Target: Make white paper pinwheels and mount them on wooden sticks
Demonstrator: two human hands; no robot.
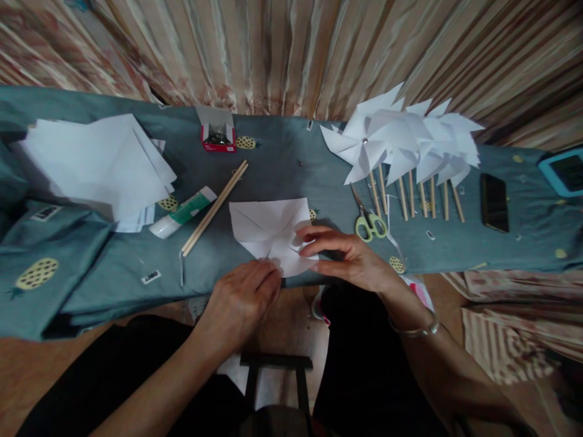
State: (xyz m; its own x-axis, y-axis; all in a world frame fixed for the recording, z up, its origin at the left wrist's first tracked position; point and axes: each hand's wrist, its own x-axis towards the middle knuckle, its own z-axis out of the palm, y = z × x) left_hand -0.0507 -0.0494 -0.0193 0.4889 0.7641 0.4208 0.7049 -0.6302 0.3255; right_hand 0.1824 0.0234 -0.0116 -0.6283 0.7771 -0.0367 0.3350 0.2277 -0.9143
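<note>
A white paper square (pixel 262 226), with crease or cut lines running toward its middle, lies near the table's front edge. My left hand (pixel 246 297) has its fingers closed at the paper's lower edge, the fingertips partly hidden. From the right, my right hand (pixel 357 260) grips the paper's right corner, fingers above and thumb at the lower side. To the right of the sheet lie green-handled scissors (pixel 371 224), blades pointing away. Left of it, two wooden sticks (pixel 214 209) lie side by side, beside a green-and-white glue tube (pixel 184 212).
Several finished paper pinwheels (pixel 410 136) on wooden sticks lie overlapped at the back right. A phone (pixel 494 202) and a blue-framed device (pixel 565 172) are farther right. At left is a paper stack (pixel 98 164); a small open red box (pixel 218 138) of metal pieces stands at the back.
</note>
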